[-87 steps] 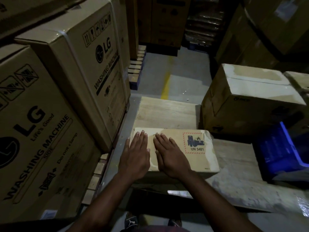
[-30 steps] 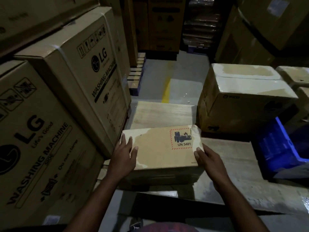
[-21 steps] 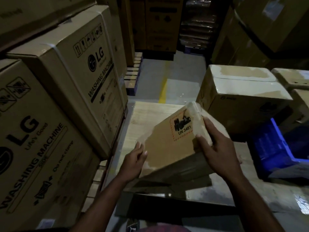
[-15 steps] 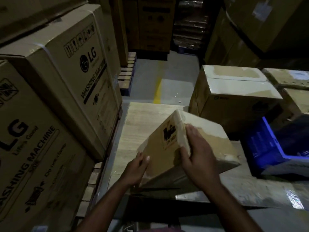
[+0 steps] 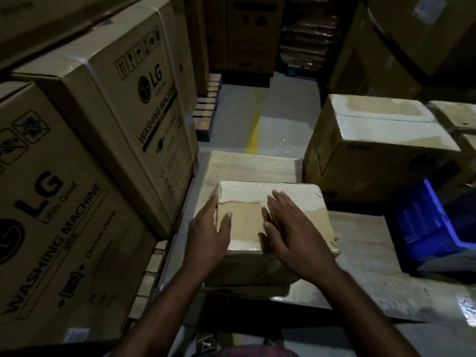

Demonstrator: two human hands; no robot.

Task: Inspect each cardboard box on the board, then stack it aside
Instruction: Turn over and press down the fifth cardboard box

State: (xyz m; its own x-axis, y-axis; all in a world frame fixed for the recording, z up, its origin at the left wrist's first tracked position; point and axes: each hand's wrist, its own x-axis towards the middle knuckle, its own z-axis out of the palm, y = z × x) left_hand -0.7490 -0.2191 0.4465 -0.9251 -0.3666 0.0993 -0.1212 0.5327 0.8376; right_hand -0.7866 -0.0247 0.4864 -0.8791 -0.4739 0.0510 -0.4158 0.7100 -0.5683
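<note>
Now | cardboard box flat on board, 6 o'clock end | left hand straddling its 9 o'clock edge, right hand spread flat on top, neither gripping | risk: glossy tape gives poor purchase; a lift could slip it toward blue crate at 3 o'clock.

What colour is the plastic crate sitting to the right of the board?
The crate is blue; the head view shows it at the right edge.

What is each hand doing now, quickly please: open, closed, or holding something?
Left hand: open, fingers straight, at the left edge of the cardboard box.
Right hand: open, flat on the box's top.
</note>
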